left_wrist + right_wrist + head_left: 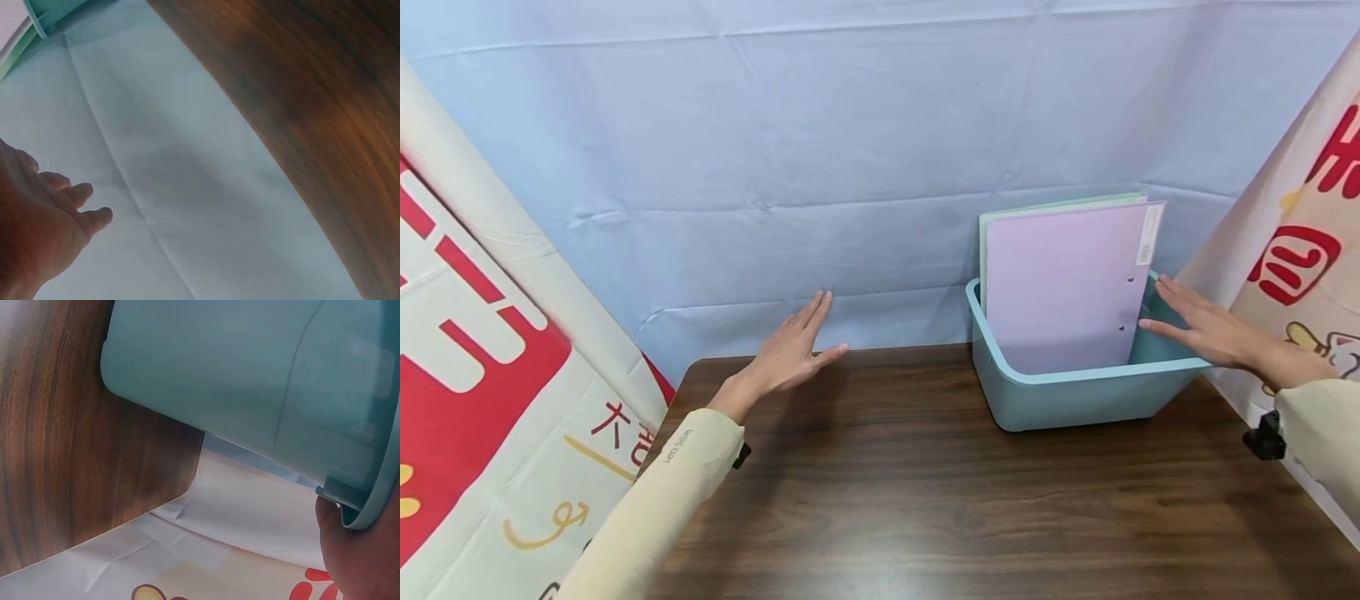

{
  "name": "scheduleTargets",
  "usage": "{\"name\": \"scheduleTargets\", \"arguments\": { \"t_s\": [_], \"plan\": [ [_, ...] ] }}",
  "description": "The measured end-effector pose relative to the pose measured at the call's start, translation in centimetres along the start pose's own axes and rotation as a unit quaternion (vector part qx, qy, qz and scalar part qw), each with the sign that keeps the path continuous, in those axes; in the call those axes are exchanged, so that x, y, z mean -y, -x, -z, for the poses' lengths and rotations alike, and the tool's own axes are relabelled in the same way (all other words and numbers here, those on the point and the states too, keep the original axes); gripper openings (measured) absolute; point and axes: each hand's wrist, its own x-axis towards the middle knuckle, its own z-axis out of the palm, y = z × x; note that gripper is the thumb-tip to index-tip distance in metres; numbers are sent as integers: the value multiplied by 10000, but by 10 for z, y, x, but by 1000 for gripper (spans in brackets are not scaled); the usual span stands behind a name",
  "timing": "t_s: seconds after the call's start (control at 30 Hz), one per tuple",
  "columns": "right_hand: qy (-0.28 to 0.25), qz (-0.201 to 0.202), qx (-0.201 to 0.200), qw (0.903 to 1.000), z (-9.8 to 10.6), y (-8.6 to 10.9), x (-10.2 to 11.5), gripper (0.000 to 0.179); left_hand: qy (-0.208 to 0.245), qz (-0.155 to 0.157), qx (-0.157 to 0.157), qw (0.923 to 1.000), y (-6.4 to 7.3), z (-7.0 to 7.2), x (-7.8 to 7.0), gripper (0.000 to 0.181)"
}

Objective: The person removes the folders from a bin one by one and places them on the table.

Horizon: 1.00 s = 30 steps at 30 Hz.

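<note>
A blue-green plastic bin [1075, 402] stands at the back right of the wooden table. A light purple file folder [1060, 287] stands upright in it, with a pale green folder [1067, 202] showing behind. My right hand [1213, 329] is at the bin's right end, fingers extended and thumb spread apart. In the right wrist view, this hand [369, 559] is right at the rim of the bin [225, 369]. My left hand [782, 354] is held over the table's back left, with straight fingers and the thumb out, holding nothing.
The brown wooden table [880, 500] ends at a pale blue cloth backdrop [820, 150]. Printed red-and-white cloths hang along the left [482, 358] and right sides. Black straps or devices [1266, 437] show at both sleeve cuffs.
</note>
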Motion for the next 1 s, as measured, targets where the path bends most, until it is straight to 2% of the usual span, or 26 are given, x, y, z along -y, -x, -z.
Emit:
{"name": "scheduleTargets", "arguments": {
  "t_s": [0.47, 0.7, 1.0],
  "plan": [
    [7, 86, -126, 9999, -1, 2, -1, 86, 220, -288, -27, 9993, -26, -6, -25, 91],
    [-40, 71, -207, 9998, -1, 2, 0, 86, 534, -463, -3, 9975, -38, -16, -38, 89],
    [-116, 58, -326, 9994, -2, 3, 2, 88, 1005, -751, -166, 9920, -50, -26, -53, 86]
  ]
}}
